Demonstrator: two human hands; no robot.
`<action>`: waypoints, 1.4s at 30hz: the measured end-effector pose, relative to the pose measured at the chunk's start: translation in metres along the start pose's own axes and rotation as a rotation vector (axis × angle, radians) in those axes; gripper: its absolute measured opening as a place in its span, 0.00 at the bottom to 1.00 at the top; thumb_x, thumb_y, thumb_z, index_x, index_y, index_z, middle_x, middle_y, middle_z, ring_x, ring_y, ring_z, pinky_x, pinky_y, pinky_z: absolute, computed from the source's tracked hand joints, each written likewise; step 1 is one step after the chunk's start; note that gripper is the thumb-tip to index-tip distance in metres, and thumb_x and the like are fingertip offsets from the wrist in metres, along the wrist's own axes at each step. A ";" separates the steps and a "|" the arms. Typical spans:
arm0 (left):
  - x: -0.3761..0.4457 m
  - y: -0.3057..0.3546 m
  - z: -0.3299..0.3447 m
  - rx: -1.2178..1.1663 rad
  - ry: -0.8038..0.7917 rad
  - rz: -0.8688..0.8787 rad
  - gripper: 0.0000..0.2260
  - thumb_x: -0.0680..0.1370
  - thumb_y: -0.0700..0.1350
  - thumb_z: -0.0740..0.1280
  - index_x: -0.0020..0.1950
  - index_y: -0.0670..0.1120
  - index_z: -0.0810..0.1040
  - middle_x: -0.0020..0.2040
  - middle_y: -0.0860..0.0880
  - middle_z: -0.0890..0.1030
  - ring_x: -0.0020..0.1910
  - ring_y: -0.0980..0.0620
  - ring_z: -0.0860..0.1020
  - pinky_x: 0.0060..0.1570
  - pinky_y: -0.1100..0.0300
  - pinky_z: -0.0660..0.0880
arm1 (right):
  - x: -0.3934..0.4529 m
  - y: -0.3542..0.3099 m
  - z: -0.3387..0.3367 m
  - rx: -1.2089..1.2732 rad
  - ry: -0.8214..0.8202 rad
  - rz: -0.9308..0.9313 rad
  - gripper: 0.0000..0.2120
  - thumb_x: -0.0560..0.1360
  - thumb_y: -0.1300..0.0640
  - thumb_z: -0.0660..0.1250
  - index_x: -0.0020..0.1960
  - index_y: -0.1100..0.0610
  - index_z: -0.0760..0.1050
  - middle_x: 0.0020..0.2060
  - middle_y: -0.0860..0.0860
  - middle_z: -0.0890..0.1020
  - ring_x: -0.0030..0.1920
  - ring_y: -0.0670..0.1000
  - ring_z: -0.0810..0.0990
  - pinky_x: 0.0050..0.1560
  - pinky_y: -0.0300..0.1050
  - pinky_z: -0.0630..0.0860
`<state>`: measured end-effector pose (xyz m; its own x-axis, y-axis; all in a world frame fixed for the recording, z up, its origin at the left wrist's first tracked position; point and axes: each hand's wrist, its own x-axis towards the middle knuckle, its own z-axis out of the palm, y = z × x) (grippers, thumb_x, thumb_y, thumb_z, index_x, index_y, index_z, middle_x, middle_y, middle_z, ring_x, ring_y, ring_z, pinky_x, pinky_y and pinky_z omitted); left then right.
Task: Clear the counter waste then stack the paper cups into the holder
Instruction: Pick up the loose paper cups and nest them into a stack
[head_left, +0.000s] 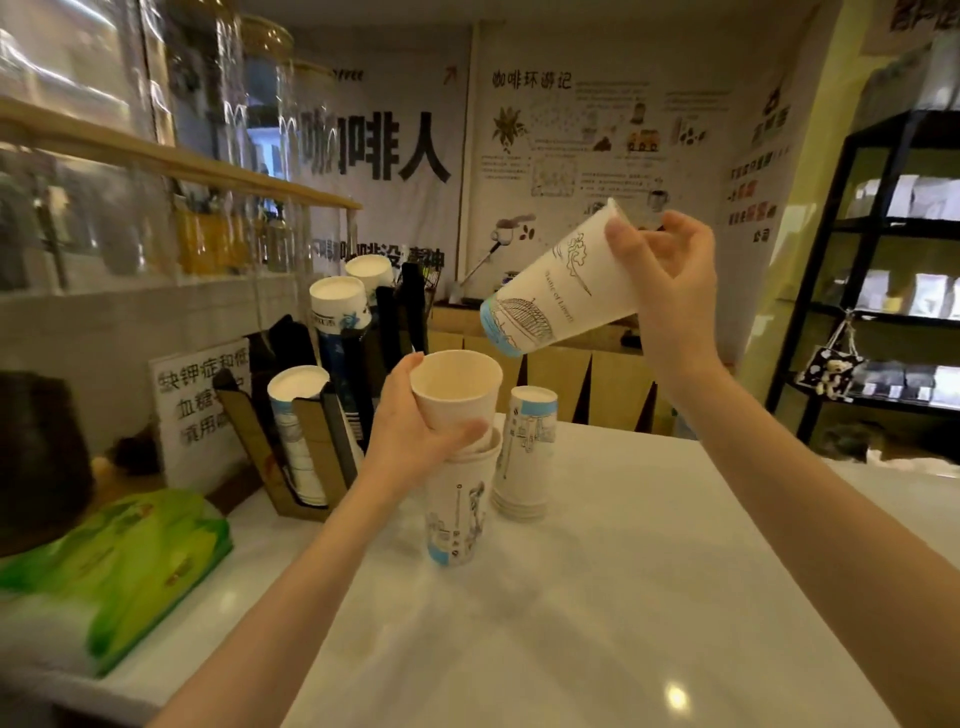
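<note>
Nesting cups | left hand (415, 415) steadies upright stack (457, 467) on worktop (623, 571), fingers wrapped | right hand (670, 280) pinches tilted cup (558, 291) above stack, for inserting

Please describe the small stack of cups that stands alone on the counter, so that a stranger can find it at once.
Start at the white counter. Just right of the upright paper cup stack gripped by the left hand stands a shorter upside-down stack of white paper cups with blue trim. No hand touches it, and its closed bottoms face up, unlike the open-mouthed neighbour.
</note>
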<state>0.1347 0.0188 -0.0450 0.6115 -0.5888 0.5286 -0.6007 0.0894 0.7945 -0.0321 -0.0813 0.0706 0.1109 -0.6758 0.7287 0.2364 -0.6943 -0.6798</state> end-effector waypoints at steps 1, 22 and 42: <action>-0.001 -0.004 0.001 -0.006 -0.024 -0.030 0.42 0.64 0.49 0.76 0.71 0.51 0.55 0.70 0.49 0.66 0.67 0.50 0.66 0.62 0.52 0.68 | -0.002 0.001 0.007 -0.013 -0.036 -0.013 0.29 0.71 0.47 0.68 0.66 0.57 0.61 0.54 0.50 0.76 0.50 0.46 0.79 0.42 0.34 0.79; -0.013 -0.034 0.011 0.016 -0.155 -0.093 0.31 0.67 0.56 0.71 0.66 0.50 0.66 0.59 0.53 0.71 0.58 0.55 0.70 0.57 0.57 0.70 | -0.057 0.094 0.071 -0.423 -0.760 0.076 0.40 0.62 0.38 0.72 0.69 0.50 0.60 0.61 0.49 0.75 0.59 0.50 0.74 0.54 0.44 0.73; 0.019 -0.008 0.023 0.162 -0.152 -0.002 0.20 0.62 0.53 0.76 0.50 0.52 0.73 0.44 0.55 0.76 0.42 0.57 0.76 0.33 0.70 0.69 | -0.063 0.145 0.024 -0.010 -1.063 0.505 0.39 0.63 0.61 0.76 0.68 0.49 0.60 0.58 0.48 0.77 0.59 0.48 0.77 0.53 0.39 0.77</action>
<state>0.1394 -0.0115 -0.0476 0.5353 -0.7045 0.4659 -0.6818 -0.0348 0.7307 0.0180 -0.1334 -0.0716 0.9404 -0.3315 0.0759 -0.0721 -0.4123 -0.9082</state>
